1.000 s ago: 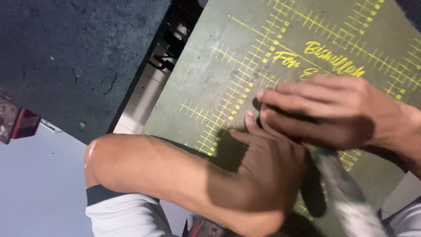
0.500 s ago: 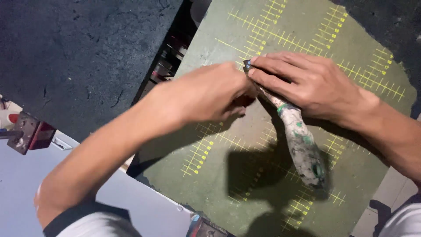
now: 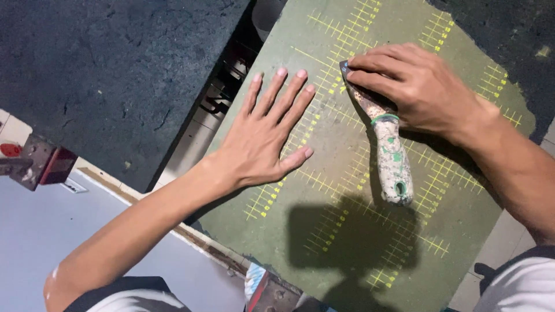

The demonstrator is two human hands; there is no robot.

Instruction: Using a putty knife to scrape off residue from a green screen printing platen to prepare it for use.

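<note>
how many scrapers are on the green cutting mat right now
1. The scraper lies on the green cutting mat, its blade pressed under the right hand; the left hand rests flat beside it.

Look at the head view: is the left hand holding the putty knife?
No: the left hand lies flat on the green cutting mat, while the right hand presses the putty knife.

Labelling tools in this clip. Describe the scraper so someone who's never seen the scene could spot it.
Start at the worn green cutting mat with yellow grid marks that fills the middle of the view. On its upper right part, the right hand presses down on a flat metal blade; that is the putty knife. Its thick, paint-spattered whitish handle with green flecks and a hanging hole at the end sets it apart.
</note>
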